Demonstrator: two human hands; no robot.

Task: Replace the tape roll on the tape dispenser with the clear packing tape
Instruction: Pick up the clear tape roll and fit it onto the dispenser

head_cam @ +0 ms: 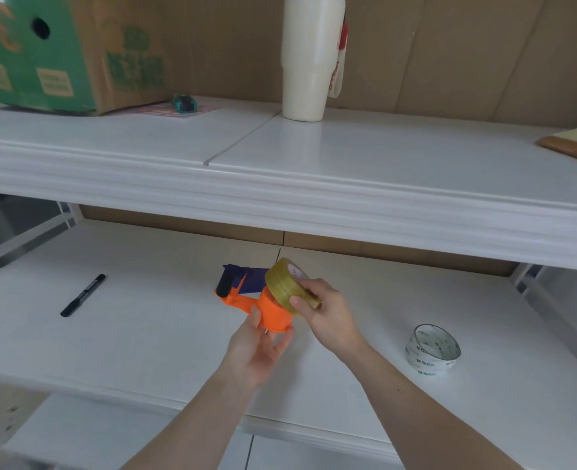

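My left hand (258, 351) holds the orange tape dispenser (269, 315) from below, above the lower white shelf. The dispenser has a black roller and a dark blue part at its far end. My right hand (324, 312) grips a yellowish clear tape roll (285, 284) by its rim, tilted against the dispenser's orange hub. I cannot tell whether the roll sits on the hub or just touches it. A second roll (432, 349), a nearly bare white core with printed lettering, lies on the shelf to the right.
A black marker (83, 295) lies on the lower shelf (144, 334) at left. The upper shelf (314, 184) overhangs close above, carrying a cream tumbler (309, 56), a green cardboard box (60, 52), a small teal object (184, 104) and a wooden board (575, 144).
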